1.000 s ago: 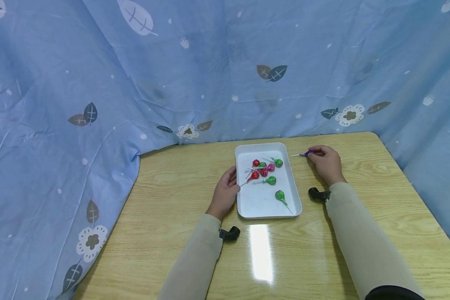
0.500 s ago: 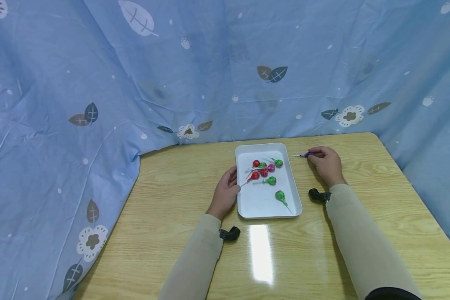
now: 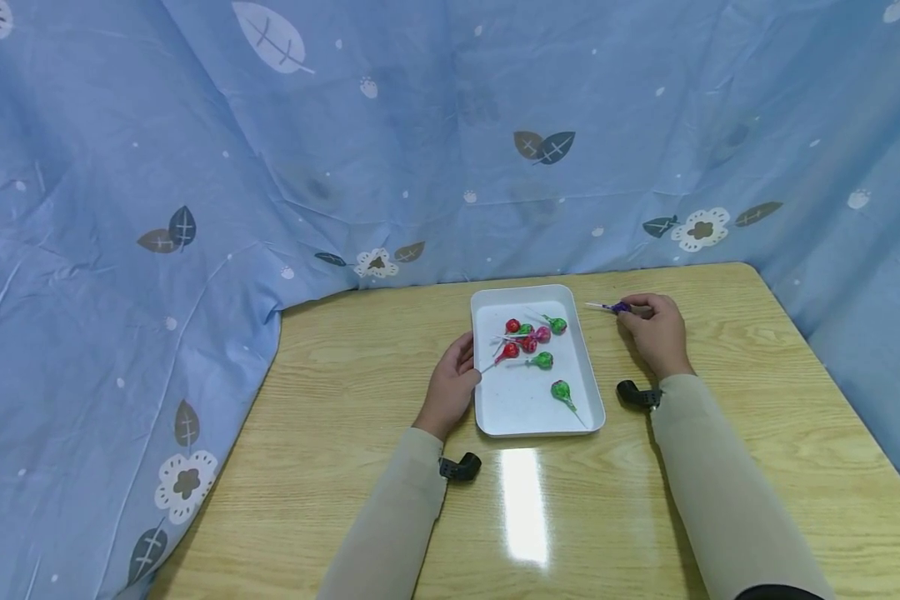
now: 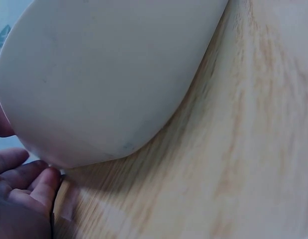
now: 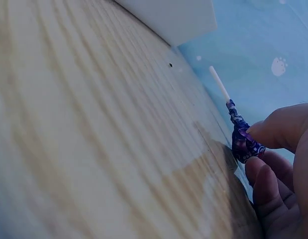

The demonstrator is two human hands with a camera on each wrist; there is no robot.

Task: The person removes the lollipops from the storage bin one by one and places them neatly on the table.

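Observation:
My right hand (image 3: 657, 333), to the right of the tray, pinches a purple-wrapped lollipop (image 5: 245, 139) by its candy end between thumb and fingers. Its white stick (image 3: 597, 305) points left toward the tray. The left hand (image 3: 450, 387) grips the left side of a white rectangular tray (image 3: 528, 414), with the thumb at the rim and the fingers against the outer wall. Inside the tray lie several lollipops: a red one (image 3: 510, 351), a pink one (image 3: 543, 334) and a green one (image 3: 561, 390) among them. Some overlap in a cluster near the tray's left middle.
The tray stands on a wood-grain table (image 3: 345, 400). Blue patterned cloth (image 3: 450, 150) hangs behind the table and along both sides. Black wrist cameras sit on both forearms.
My right hand has shifted slightly to the right, and the purple lollipop's stick has risen a little with it. The left hand and the tray stay where they were.

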